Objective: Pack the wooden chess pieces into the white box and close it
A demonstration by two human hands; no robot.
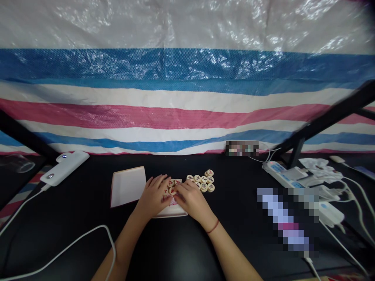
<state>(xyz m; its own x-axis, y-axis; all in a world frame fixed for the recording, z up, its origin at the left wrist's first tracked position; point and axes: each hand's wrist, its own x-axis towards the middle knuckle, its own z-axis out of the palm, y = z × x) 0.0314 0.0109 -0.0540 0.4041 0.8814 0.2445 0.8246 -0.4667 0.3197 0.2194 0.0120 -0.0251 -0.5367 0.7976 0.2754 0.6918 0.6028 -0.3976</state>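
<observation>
Both my hands rest over a small white box [172, 210] on the black table [88, 226]. My left hand [154, 197] lies on the box with fingers curled over round wooden chess pieces [171, 186] with red characters. My right hand [191, 199] pinches at those pieces from the right, its fingertips meeting the left hand's. A loose cluster of several more round pieces [203, 181] lies just right of the box. The white box lid [128, 186] lies open to the left.
Two white power banks [63, 168] with a white cable [73, 246] sit at the left. White power strips and adapters [295, 177] with cables crowd the right. A striped tarp [187, 101] hangs behind the table. Black frame bars [331, 117] slant at both sides.
</observation>
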